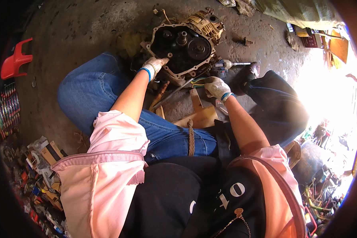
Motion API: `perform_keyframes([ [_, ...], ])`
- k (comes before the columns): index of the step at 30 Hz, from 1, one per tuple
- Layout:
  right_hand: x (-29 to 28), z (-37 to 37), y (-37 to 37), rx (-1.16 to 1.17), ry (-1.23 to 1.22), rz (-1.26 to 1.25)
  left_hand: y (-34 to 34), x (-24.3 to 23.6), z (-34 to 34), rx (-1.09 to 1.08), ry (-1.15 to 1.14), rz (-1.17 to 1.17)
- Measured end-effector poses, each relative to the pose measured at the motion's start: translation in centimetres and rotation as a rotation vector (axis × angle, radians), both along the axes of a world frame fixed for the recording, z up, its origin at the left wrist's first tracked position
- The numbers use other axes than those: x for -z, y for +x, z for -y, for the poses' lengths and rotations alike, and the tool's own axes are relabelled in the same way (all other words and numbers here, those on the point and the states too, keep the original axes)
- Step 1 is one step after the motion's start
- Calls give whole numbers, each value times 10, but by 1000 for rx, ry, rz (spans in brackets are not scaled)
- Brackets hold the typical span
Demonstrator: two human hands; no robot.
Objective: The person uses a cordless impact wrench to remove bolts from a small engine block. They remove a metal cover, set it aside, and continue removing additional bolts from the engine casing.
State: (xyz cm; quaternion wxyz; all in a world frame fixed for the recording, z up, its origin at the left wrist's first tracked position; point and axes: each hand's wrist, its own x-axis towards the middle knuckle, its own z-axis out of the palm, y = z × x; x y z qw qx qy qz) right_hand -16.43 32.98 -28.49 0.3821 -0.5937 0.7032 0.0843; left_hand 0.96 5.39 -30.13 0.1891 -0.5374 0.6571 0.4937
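An opened gearbox housing (156,37) stands on the floor in front of me, its pale rim around a dark inside with a shaft and a round gear (198,48). My left hand (154,67), in a whitish work glove, is closed on the near left rim of the housing. My right hand (217,88), gloved too, is curled closed to the right of the housing's near edge. What its fingers hold, if anything, is hidden. Green-and-yellow handles (198,82), apparently of pliers, show beside its fingertips. A long metal bar (172,93) slants between my hands.
A power drill (224,64) with a long bit lies beyond my right hand. Wood pieces (202,118) lie between my legs. A red plastic stool (16,59) is at the far left. Cluttered parts (47,178) fill the lower left, with more clutter (325,178) at right.
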Motion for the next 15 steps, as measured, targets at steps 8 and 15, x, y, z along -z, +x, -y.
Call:
perform_keyframes([
  [8,14,-5,-1,92,31,48,0,6,5,33,28,68],
  [15,32,-10,2,439,61,269,3,19,8,5,66,42],
])
